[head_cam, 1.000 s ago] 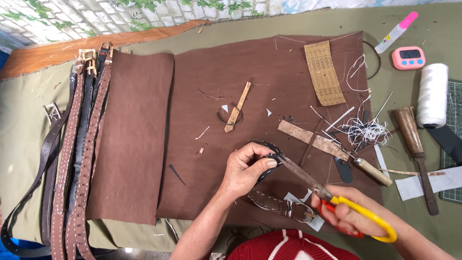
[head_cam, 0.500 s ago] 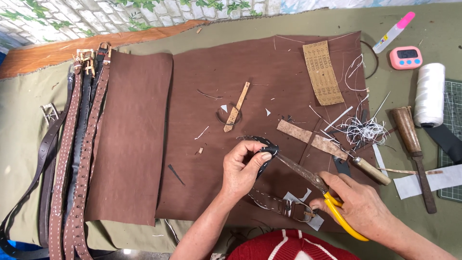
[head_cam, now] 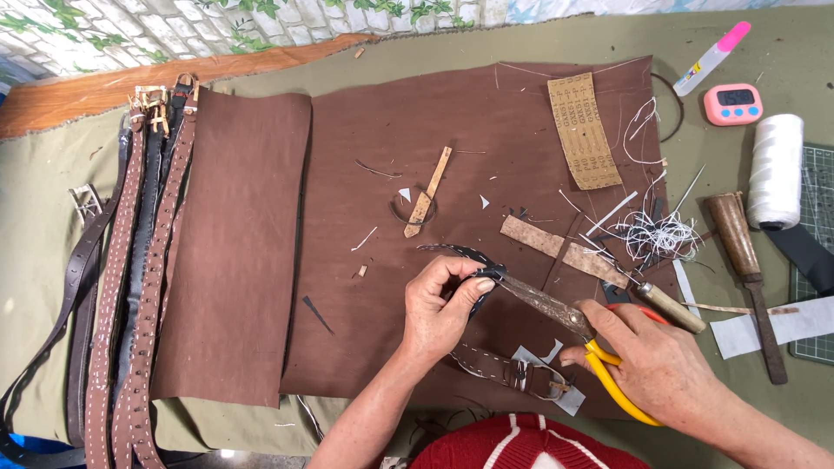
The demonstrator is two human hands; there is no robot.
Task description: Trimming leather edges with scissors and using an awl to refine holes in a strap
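Note:
My left hand [head_cam: 439, 308] pinches a dark leather strap [head_cam: 460, 254] that curves up and left from my fingers. My right hand [head_cam: 660, 365] grips yellow-handled scissors [head_cam: 556, 311], whose worn blades reach left to the strap right at my left thumb. Both hands work over a brown leather sheet [head_cam: 391, 156]. A brown stitched strap with a buckle [head_cam: 508, 372] lies just below my hands on small white scraps.
Several stitched belts [head_cam: 139, 287] lie at the left. A folded brown piece [head_cam: 239, 252] overlaps the sheet. A tan strap bit [head_cam: 427, 193], sandpaper strip [head_cam: 582, 130], thread tangle [head_cam: 656, 233], wooden-handled tools [head_cam: 743, 260], white thread spool [head_cam: 776, 169], pink timer [head_cam: 732, 104] sit right.
My right hand slid the scissors left and slightly up, bringing the blades onto the strap. My left hand kept its pinch and barely moved.

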